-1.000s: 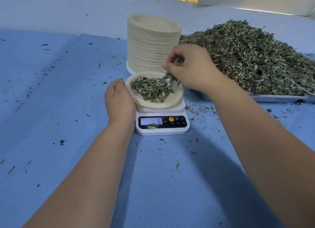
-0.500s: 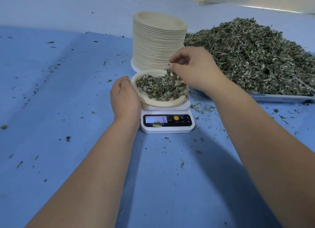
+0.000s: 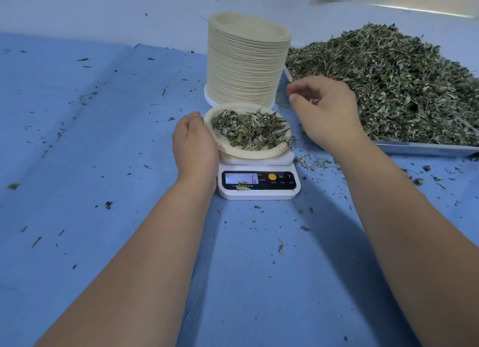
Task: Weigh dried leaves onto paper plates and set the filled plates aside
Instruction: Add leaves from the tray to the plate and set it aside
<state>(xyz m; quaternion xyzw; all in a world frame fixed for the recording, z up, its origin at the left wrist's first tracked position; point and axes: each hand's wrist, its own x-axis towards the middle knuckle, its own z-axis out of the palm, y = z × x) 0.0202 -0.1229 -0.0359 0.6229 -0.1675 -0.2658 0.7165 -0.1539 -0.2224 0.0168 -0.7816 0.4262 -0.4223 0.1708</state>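
Blue cloth (image 3: 77, 139), dark-green flecks (image 3: 107, 204); cream plate (image 3: 248, 153) & stack (image 3: 246, 61); white scale (image 3: 259, 194), black panel (image 3: 277, 185), orange btn (image 3: 272, 177); grey-green leaf heap (image 3: 388, 87); silver tray (image 3: 427, 149).

Matt paper plate (image 3: 234, 149), glossy plastic scale (image 3: 259, 191), metal tray (image 3: 425, 149)
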